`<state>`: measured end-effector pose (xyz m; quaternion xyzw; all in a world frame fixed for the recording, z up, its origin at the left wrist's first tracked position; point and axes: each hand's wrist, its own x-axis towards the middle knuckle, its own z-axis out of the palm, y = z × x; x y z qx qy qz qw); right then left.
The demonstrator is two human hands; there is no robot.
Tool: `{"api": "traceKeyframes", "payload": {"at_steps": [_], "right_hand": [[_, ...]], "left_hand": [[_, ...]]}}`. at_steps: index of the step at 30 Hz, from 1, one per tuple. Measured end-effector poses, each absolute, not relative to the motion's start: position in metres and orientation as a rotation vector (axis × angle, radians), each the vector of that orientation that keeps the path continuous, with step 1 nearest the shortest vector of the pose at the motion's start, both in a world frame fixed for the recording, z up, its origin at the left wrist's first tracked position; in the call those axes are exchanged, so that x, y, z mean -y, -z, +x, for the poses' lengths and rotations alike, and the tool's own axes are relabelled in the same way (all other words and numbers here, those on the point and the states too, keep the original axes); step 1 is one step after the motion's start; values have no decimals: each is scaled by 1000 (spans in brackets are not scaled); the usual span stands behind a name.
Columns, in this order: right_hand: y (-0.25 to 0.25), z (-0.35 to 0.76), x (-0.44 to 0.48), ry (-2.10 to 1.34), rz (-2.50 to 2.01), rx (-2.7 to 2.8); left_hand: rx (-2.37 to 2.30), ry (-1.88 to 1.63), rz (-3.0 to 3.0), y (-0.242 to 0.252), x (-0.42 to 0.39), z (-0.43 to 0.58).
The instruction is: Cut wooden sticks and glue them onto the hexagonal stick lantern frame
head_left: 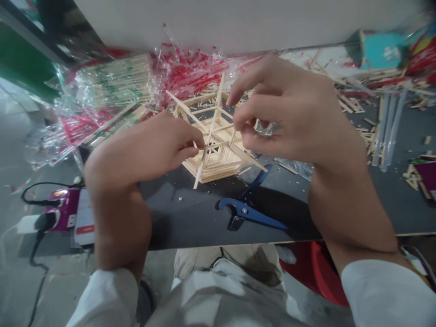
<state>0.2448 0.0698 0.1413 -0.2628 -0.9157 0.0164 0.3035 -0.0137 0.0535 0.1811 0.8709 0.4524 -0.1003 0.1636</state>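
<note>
A basket-like frame of thin wooden sticks, stacked in a many-sided ring, stands on the dark table. Longer sticks cross over its top and jut past the rim. At the near left of these crossing sticks, my left hand is closed, thumb and forefinger pinching a thin wooden stick. My right hand is over the right side of the frame, its fingertips drawn together on a short wooden stick that points down to the crossing sticks. Nearer to me lies a blue-handled cutter, its handles spread.
Clear wrappers with red print and bundled sticks lie along the back. Loose sticks and clear glue sticks are at the right. A purple power strip with plugs and a phone sit left. A red stool is below.
</note>
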Motion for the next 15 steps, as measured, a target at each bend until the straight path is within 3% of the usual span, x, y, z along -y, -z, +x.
{"api": "traceKeyframes", "payload": {"at_steps": [6, 15], "right_hand": [[-139, 245, -73, -120, -858, 2391], [-133, 246, -78, -112, -722, 2488]], "left_hand": [[-1292, 308, 2458, -184, -51, -12], [-1315, 284, 2495, -174, -55, -17]]}}
